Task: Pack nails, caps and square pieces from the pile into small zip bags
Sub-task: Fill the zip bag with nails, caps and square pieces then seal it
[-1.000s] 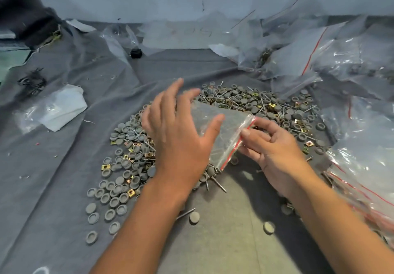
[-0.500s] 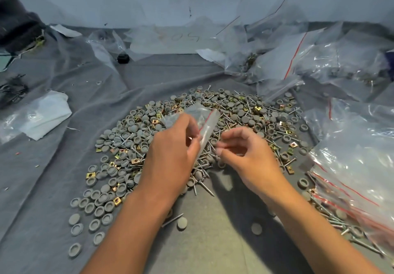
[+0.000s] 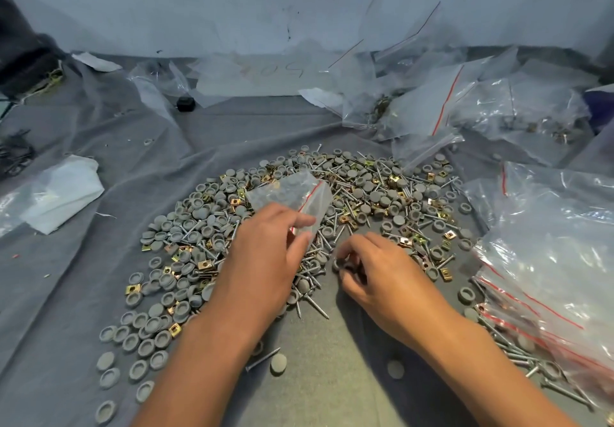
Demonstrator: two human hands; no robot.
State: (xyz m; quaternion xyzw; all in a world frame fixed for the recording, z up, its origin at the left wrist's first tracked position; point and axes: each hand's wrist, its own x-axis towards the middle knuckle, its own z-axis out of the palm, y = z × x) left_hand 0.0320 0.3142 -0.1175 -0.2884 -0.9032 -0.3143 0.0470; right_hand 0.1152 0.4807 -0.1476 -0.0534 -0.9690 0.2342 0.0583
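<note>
Right hand now down on pile, fingers curled pinching a cap; left hand pinches bag at its mouth

The middle of the grey cloth is taken up by the pile of nails, caps and square pieces, with both forearms reaching in over its near edge. Bare cloth lies open along the left side and between the two arms at the near edge, broken only by a few stray caps. Heaped plastic bags crowd the right edge and far right corner. A white folded sheet sits near the left edge.
</note>
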